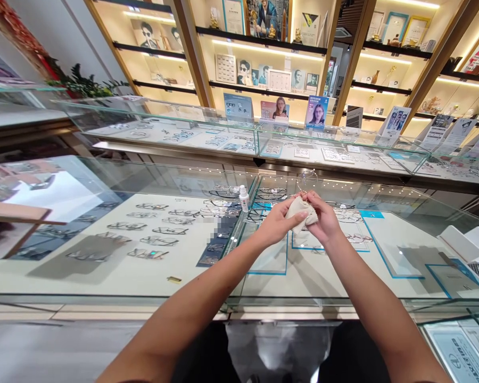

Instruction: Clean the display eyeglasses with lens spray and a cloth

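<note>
Both hands raised over glass counter (151, 287), meeting near its middle. Left hand (277, 222) and right hand (322, 217) both closed on beige cloth (301, 213), fingers pinching it from either side. Thin-rimmed glasses (306, 180) stick up just above cloth, one lens ring visible, held through cloth. Small white spray bottle (244, 198) stands upright on counter, left of hands. Rows of frames (151, 229) lie under glass.

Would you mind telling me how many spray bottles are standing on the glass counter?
1: a small white spray bottle stands upright on the glass counter, left of the hands; others may be hidden.
</note>
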A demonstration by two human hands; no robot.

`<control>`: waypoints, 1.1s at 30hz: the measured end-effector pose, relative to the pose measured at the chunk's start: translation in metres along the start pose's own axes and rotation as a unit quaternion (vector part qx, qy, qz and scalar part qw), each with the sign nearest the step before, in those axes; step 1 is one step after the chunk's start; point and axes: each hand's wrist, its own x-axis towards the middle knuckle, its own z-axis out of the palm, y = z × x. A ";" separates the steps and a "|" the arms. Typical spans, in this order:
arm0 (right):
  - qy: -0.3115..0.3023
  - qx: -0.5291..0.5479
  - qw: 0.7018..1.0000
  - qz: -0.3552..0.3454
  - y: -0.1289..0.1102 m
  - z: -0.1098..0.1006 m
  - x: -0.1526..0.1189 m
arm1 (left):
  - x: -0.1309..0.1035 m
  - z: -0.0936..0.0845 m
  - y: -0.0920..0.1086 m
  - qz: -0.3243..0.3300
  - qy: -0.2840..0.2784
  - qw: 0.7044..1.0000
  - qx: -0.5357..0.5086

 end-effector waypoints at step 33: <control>-0.001 -0.020 1.000 0.020 -0.001 0.000 -0.002 | -0.001 0.002 0.006 -0.042 0.032 0.998 -0.017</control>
